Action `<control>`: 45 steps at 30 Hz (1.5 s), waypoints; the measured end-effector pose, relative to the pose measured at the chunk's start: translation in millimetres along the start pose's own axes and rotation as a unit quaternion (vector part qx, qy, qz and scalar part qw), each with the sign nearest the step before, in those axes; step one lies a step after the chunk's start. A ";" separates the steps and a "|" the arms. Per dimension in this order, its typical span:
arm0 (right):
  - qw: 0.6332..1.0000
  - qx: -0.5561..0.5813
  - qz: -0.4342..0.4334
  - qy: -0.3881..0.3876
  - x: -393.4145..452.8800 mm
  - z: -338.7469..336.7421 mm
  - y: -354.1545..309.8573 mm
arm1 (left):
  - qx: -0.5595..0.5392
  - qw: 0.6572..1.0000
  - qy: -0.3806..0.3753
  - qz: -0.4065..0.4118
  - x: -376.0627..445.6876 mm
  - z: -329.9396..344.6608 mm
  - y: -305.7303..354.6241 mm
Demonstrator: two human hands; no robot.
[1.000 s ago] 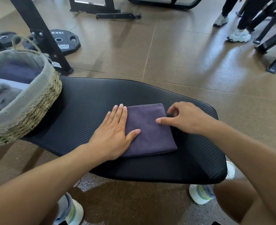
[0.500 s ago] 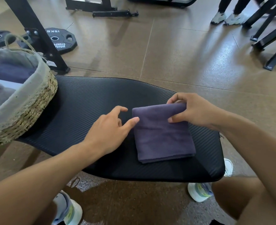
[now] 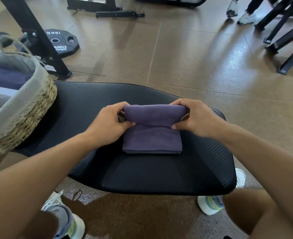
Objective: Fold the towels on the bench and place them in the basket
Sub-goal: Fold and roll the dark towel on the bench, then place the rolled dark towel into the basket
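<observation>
Gym floor behind, black bench [image 3: 94, 107] in front. Purple towel [image 3: 152, 135] flat mid-bench, far edge lifted and rolled toward the body. Pinched at each end: left hand [image 3: 107, 125], right hand [image 3: 196, 117]. Basket [image 3: 30, 107] off left, nearer the left hand.

1. In front of you lies the black padded bench [image 3: 142, 169], its cover finely ribbed in slanting lines.
2. On the bench is the dark purple folded cloth towel [image 3: 152, 138], plain and unpatterned.
3. At the bench's left end stands the round tan woven straw basket [image 3: 30, 116] with a grey fabric lining; inside you see a navy cloth and a grey one.
4. Beyond the bench, the brown speckled floor [image 3: 194, 62] carries a black weight plate [image 3: 63, 42] with white lettering.
</observation>
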State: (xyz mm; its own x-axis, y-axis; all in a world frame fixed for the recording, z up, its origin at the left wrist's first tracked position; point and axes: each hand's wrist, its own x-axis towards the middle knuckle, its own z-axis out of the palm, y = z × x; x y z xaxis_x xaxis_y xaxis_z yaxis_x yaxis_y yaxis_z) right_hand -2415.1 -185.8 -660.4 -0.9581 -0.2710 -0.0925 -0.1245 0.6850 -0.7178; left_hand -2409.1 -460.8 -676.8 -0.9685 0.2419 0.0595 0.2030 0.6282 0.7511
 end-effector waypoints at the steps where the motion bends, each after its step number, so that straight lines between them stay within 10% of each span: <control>1: 1.000 -0.006 -0.007 0.016 0.7 1.7 0.5 | 0.012 1.000 0.012 0.007 0.5 -0.9 -2.4; 7: 0.995 -0.030 -0.063 0.077 -1.1 8.8 10.5 | 0.027 0.998 0.035 0.039 -2.2 -5.2 -8.3; 13: 0.997 -0.033 -0.068 0.014 -15.7 10.6 9.2 | 0.053 0.990 -0.098 0.088 -11.1 -19.3 -7.7; 40: 0.991 -0.130 0.016 0.000 -16.2 32.5 -1.8 | 0.130 0.989 -0.061 -0.021 -6.2 -9.6 5.4; 45: 0.997 -0.053 -0.048 -0.009 -17.7 28.1 -8.9 | 0.139 0.978 -0.152 -0.031 -15.2 -12.3 15.7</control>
State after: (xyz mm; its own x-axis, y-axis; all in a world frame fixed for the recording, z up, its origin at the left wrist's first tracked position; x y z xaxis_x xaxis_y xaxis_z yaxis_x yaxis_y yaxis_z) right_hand -2389.8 -206.1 -671.8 -0.9361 -0.3496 -0.0394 -0.2429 0.7232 -0.6466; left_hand -2393.0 -463.7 -657.8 -0.9013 0.3790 -0.2098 0.2177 0.8151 0.5369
